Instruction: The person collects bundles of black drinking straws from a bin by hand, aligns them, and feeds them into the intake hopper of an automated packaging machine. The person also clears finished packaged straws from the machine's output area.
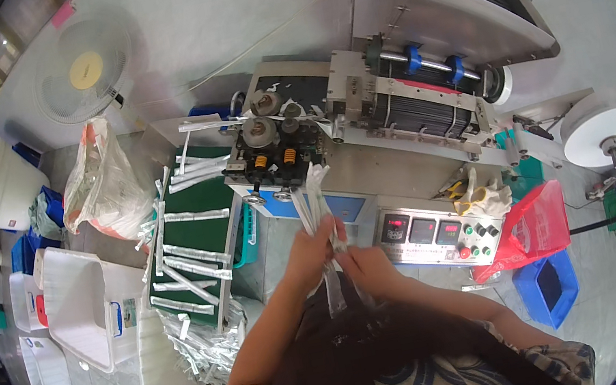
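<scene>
Both my hands hold a bundle of long thin white wrapped sticks (315, 199) upright in front of my chest. My left hand (309, 252) grips the bundle at mid-height, and my right hand (364, 263) grips it just below, fingers curled around the lower part. The bundle's top end reaches up near the front of a grey packaging machine (360, 113) with black and orange rollers (272, 153). Left of the hands, a green conveyor belt (195, 229) carries several more white wrapped sticks lying crosswise.
A control panel (435, 234) with red displays and buttons sits right of my hands. A red plastic bag (532, 225) hangs over a blue bin (545, 287). A white paper roll (604, 130) is far right. White plastic tubs (77, 307), a filled clear bag (104, 179) and a fan (86, 71) stand left.
</scene>
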Tool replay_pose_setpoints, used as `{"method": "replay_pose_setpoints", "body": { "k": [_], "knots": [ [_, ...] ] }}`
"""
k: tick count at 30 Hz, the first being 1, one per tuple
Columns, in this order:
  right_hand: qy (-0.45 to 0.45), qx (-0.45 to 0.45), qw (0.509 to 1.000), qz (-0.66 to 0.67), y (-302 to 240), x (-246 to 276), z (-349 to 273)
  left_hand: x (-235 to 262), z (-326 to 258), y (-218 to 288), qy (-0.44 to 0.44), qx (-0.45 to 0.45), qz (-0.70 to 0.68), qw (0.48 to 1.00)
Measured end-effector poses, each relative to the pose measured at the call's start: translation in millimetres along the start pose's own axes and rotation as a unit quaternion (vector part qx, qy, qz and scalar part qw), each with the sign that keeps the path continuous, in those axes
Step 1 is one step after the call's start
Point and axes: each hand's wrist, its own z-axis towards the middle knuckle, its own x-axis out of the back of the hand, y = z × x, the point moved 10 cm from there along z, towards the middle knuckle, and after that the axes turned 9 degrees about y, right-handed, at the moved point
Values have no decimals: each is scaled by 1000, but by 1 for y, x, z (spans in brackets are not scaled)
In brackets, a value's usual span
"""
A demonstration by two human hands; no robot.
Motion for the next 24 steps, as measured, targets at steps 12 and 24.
{"method": "replay_pose_setpoints", "body": {
  "k": [12,24],
  "knots": [
    [-79,-100,965,229,16,-10,51,-29,-23,-62,-186,-27,-76,979],
    [-46,-33,882,467,-27,49,113,-42,-26,-28,-285,46,-177,941]
  ]
}}
